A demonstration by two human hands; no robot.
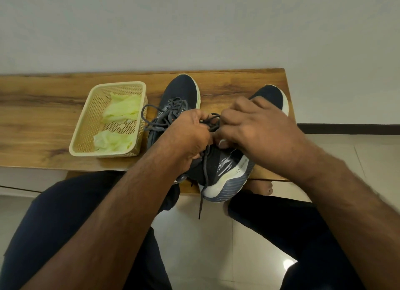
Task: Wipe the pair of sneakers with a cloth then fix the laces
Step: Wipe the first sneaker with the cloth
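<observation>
Two dark navy sneakers with pale soles stand on a wooden bench. The left sneaker sits further back with its grey laces in a loose tangle. The right sneaker is nearer, and its heel hangs over the bench's front edge. My left hand and my right hand meet above its tongue. Each pinches a strand of its dark lace. One lace end dangles below the bench edge. A pale yellow-green cloth lies crumpled in a basket.
A cream perforated plastic basket stands on the bench left of the sneakers. The bench's right end is just past the right sneaker. A white wall rises behind. My legs in dark trousers and a bare foot are below, over a glossy tiled floor.
</observation>
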